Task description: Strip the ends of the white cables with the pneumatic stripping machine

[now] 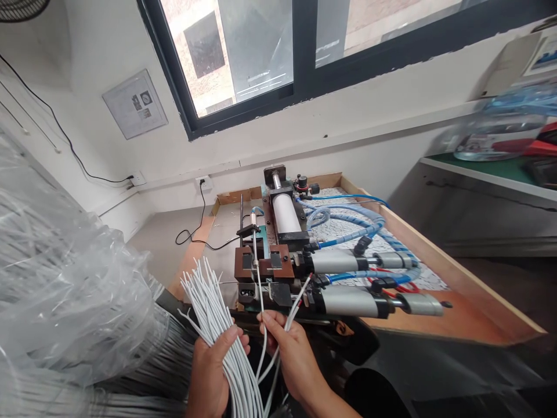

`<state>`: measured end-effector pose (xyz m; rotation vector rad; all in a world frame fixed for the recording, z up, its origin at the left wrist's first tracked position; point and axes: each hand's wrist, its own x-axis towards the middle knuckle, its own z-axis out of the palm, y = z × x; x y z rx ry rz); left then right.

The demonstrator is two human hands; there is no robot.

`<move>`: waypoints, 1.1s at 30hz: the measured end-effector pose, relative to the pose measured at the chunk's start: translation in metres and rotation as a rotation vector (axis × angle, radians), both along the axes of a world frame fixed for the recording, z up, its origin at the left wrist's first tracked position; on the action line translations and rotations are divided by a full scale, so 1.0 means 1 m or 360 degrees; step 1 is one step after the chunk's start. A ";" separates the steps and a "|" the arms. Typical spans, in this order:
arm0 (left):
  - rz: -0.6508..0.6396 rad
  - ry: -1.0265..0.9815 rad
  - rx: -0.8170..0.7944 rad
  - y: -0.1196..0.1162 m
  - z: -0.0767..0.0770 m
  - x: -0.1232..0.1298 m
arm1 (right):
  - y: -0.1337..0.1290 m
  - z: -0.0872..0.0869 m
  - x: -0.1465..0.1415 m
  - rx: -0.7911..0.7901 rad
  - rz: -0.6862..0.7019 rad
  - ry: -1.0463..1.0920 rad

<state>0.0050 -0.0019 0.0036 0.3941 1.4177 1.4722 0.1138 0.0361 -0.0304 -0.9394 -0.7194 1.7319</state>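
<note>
White wires (217,316) fan out low in the frame, left of centre, gripped as a bundle in the left hand (211,371), fingers wrapped tight round the stems so the cut ends spread upward. Just to the right, right hand (289,354) pinching two single wires (292,310) between thumb and fingertips, closed narrow on them, tips angled up toward the machine (282,255) at centre frame. Tips close to the small dark opening on the machine's front block, though whether touching it or just short of it cannot be told. Behind that block, a white cylinder, two grey cylinders lying sideways toward the right, and blue hoses (348,223) coiled over a wooden tray (456,278). Clear plastic bag (65,278) of more wire filling the left side of the frame; window across the top; black cord running to a wall socket at left centre. For a good feed, probably best to keep the pinch near the wire ends so they stay stiff, line both tips up level and straight with the opening, and hold the bundle well aside so loose strands stay out of the front block. Likely risk: a bent or uneven tip entering crooked, or fingertips straying too close to the moving parts.
</note>
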 end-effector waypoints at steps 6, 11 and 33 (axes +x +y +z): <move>0.0052 -0.0006 -0.0029 0.002 0.003 0.001 | 0.002 0.004 -0.002 -0.0163 -0.0012 0.0035; 0.0114 0.0034 0.0016 0.002 0.005 -0.001 | 0.003 0.007 -0.005 -0.0185 -0.0034 0.0061; -0.0009 0.0086 0.0244 0.014 0.030 0.002 | -0.019 0.006 -0.002 0.0133 -0.0142 -0.0212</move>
